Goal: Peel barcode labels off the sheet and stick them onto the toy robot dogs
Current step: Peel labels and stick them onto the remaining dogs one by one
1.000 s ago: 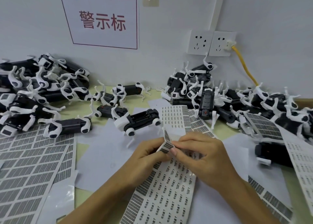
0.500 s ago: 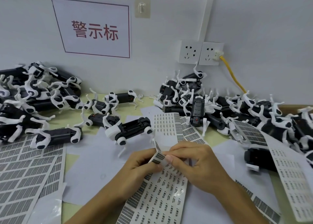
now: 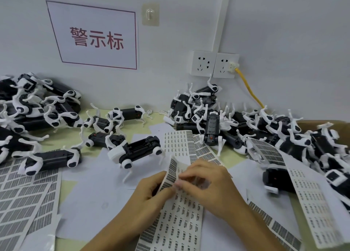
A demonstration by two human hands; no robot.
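Both hands (image 3: pixel 189 186) on label sheet (image 3: pixel 181 218)

Toy dogs (image 3: pixel 135 152) lie behind the label sheet (image 3: pixel 178 218), piled left and right.

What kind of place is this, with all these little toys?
Probably a toy factory's labelling bench: heaps of toy robot dogs, barcode label sheets spread over the table, and a printed wall sign above it.
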